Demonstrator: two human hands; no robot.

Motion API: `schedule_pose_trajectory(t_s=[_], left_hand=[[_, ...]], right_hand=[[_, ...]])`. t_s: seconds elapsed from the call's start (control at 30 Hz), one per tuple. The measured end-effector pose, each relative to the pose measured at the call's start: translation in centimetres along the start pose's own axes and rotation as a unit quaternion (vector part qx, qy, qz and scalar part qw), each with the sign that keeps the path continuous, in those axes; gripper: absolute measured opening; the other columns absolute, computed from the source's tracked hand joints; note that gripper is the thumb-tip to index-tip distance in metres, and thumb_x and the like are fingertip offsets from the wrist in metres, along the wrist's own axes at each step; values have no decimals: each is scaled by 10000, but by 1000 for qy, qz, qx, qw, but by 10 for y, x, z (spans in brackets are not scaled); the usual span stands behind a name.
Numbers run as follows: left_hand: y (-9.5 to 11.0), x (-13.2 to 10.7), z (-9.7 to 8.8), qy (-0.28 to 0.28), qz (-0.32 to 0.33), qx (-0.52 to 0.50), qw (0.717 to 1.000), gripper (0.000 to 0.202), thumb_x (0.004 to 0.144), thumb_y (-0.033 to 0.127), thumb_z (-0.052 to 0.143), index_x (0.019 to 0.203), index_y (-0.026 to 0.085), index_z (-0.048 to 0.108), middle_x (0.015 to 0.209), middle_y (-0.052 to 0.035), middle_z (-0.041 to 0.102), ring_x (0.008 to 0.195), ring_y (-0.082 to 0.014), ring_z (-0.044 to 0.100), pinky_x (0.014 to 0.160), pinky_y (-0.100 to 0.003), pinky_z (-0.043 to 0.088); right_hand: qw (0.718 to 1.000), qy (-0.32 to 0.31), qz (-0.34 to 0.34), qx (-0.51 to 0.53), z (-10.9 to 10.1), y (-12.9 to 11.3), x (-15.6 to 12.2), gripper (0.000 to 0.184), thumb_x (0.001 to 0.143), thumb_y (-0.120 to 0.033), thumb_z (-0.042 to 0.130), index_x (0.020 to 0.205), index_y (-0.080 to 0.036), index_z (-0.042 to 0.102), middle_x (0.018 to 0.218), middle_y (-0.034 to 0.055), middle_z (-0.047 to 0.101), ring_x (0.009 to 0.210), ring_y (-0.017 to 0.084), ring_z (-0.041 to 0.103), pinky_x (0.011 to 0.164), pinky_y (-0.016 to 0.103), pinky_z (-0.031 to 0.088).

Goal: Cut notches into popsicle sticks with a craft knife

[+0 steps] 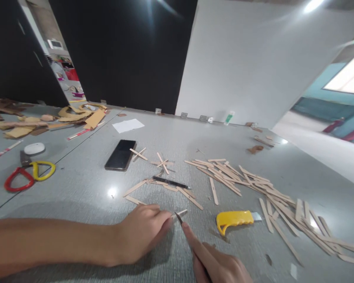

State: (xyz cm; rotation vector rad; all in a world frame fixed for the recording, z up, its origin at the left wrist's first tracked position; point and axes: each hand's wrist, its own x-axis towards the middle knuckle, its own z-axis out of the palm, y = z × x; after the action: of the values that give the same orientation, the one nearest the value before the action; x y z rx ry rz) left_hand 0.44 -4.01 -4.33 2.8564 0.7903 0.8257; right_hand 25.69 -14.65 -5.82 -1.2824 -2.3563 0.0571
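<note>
My left hand (143, 232) lies low on the grey table (85, 188) with its fingers pressed together on a short wooden stick (180, 213), holding it down. My right hand (216, 261) comes in from the bottom edge, fingers closed round a thin dark blade (179, 218) whose tip touches that stick beside my left fingertips. More wooden sticks (162, 188) lie just beyond my hands, with a black pen (171, 182) across them. A yellow utility knife (234, 218) rests to the right of my right hand.
A big loose heap of wooden sticks (271, 196) spreads over the right side. A black phone (120, 154), crossed stick pieces (162, 162), red and yellow scissors (28, 175), a white oval object (34, 148), a paper sheet (128, 125) and cardboard scraps (61, 118) lie farther off.
</note>
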Motion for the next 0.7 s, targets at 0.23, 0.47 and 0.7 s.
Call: schedule_pose_trajectory(t_s=[0.23,0.47,0.7], left_hand=[[-7,0,4,-54,-42,-79,995,398,1166,251,324,877,200,594,725,-2,679,625,-165,658,621,-283,460],[-7,2,6,-66,-76,-107,989,340,1129,236,346,824,225,497,632,39,562,517,-143,500,546,-275,324],[-9,1,12,-66,-87,-118,987,350,1133,264,340,809,230,470,619,51,517,516,-133,447,560,-276,291]], right_hand=[[1000,2,9,-11,4,-4,9,617,1067,-77,390,1679,-138,435,752,-7,718,549,161,721,535,257,582],[991,-32,-52,-117,-1,-4,17,793,1019,-41,427,1753,-58,128,735,-31,683,502,168,693,451,260,536],[980,-3,-81,-179,5,1,9,713,944,25,439,1653,-3,365,692,-51,649,450,146,653,398,263,481]])
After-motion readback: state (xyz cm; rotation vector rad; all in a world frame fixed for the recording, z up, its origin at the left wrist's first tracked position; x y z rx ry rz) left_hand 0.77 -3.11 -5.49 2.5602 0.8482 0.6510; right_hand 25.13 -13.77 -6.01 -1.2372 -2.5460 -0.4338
